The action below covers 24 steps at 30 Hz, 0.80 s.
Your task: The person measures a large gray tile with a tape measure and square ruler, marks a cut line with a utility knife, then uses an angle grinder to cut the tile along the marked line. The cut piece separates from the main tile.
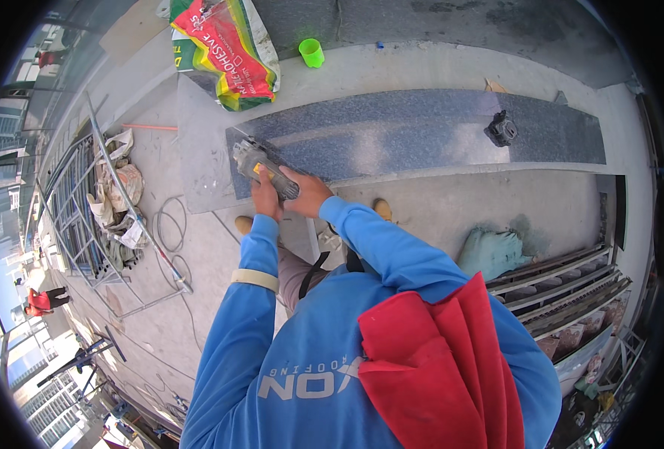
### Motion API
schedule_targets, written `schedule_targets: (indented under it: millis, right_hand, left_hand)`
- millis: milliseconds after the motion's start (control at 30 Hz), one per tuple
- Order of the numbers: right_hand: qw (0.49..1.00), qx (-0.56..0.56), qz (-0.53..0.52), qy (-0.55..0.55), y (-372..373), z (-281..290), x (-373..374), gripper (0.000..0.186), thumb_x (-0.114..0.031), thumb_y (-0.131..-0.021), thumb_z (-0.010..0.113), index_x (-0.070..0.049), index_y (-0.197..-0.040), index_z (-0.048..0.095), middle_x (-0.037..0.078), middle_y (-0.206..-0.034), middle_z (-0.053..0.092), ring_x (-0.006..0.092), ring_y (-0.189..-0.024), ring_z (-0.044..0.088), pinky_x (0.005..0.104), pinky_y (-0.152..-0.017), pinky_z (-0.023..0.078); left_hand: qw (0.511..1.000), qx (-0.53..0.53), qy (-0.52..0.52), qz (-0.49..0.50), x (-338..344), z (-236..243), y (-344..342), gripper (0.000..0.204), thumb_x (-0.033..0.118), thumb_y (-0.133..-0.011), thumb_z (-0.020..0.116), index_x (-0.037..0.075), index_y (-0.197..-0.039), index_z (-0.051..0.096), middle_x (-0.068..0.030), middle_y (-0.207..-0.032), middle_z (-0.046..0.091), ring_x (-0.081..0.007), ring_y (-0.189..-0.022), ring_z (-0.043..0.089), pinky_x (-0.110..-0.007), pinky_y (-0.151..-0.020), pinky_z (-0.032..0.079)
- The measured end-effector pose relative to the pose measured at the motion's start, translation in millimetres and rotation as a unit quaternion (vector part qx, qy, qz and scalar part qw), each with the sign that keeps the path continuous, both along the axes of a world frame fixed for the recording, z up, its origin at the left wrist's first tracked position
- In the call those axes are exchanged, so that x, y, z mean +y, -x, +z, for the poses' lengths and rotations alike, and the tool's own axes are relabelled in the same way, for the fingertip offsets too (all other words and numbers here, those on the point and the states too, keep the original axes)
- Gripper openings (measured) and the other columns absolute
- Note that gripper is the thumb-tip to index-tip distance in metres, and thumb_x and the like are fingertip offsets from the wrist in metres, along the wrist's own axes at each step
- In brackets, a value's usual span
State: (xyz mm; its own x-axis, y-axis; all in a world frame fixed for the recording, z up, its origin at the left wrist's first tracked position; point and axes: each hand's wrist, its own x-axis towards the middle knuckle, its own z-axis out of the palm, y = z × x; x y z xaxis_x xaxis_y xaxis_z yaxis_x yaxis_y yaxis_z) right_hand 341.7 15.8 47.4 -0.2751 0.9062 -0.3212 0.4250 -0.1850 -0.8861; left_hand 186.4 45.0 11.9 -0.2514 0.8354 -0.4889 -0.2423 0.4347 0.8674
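My left hand (263, 199) and my right hand (309, 191) both grip a grey and yellow angle grinder (259, 163). Its disc end sits at the left end of a long, dark speckled stone slab (422, 135) that lies across a concrete floor. The left hand holds the tool's body and the right hand holds its rear part. My blue sleeves reach up from the lower edge, and a red cloth (437, 367) hangs over my shoulders. My shoe tips (381, 208) show just below the slab.
A small black tool (501, 129) rests on the slab's right part. Behind it lie a red and green sack (227, 49) and a green cup (311, 52). Metal frames (77, 209) and a cable (169, 224) lie left; a teal bag (493, 251) and stacked slabs (556, 288) lie right.
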Motion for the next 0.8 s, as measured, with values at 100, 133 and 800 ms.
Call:
schedule_targets:
  millis: [100,133,800]
  right_hand:
    - [1.000,-0.001,0.003,0.016,-5,0,-7,0.097,-0.029,-0.073,0.075,-0.022,-0.161,0.036,0.024,-0.129,0.067,0.0420,-0.121,0.063,0.0454,-0.106,0.049]
    - [1.000,-0.003,0.002,0.023,-6,1,-8,0.097,-0.029,-0.073,0.074,-0.022,-0.161,0.036,0.024,-0.129,0.067,0.0419,-0.121,0.063,0.0455,-0.105,0.049]
    - [0.999,0.018,0.010,0.044,-20,8,-29,0.098,-0.031,-0.075,0.077,-0.024,-0.162,0.034,0.023,-0.128,0.068,0.0412,-0.117,0.065,0.0448,-0.104,0.051]
  left_hand:
    - [1.000,0.001,0.011,0.010,-7,1,-7,0.054,0.044,-0.108,0.052,-0.003,-0.135,0.051,-0.0134,-0.115,0.064,-0.0239,-0.099,0.068,-0.039,-0.084,0.059]
    - [1.000,-0.003,0.017,0.014,-9,2,-8,0.054,0.044,-0.108,0.052,-0.002,-0.135,0.051,-0.0134,-0.115,0.064,-0.0238,-0.099,0.068,-0.039,-0.084,0.059]
    - [1.000,-0.007,0.023,0.008,-31,-16,-10,0.068,0.049,-0.105,0.055,-0.005,-0.145,0.045,-0.0183,-0.129,0.062,-0.0259,-0.108,0.065,-0.038,-0.089,0.056]
